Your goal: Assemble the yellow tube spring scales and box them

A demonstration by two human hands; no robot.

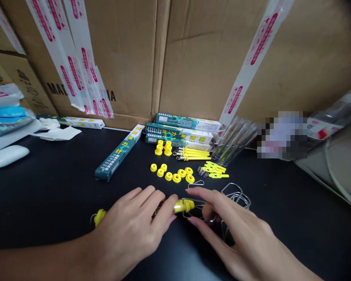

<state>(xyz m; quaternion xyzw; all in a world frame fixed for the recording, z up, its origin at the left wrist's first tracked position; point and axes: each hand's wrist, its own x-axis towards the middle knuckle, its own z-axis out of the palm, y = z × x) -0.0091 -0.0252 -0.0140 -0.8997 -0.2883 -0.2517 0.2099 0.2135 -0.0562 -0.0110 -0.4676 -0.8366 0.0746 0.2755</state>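
Room to pass over flat black tabletop [46, 207] at L & R; small round yellow plastic rings [176, 180] & bent silver wire loops [236, 195] in btwn, tall brown cardboard box [210, 78] blocks the back

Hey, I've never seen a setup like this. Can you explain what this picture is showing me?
There's no machine, just one person's bare hands, seen from a camera worn on the head, looking forward and down. The left hand grips a clear tube with yellow ends. The right hand holds a wire loop at the tube's right end. On the black table beyond lie yellow rings, yellow rods, printed boxes and more clear tubes. Large cardboard stands behind.
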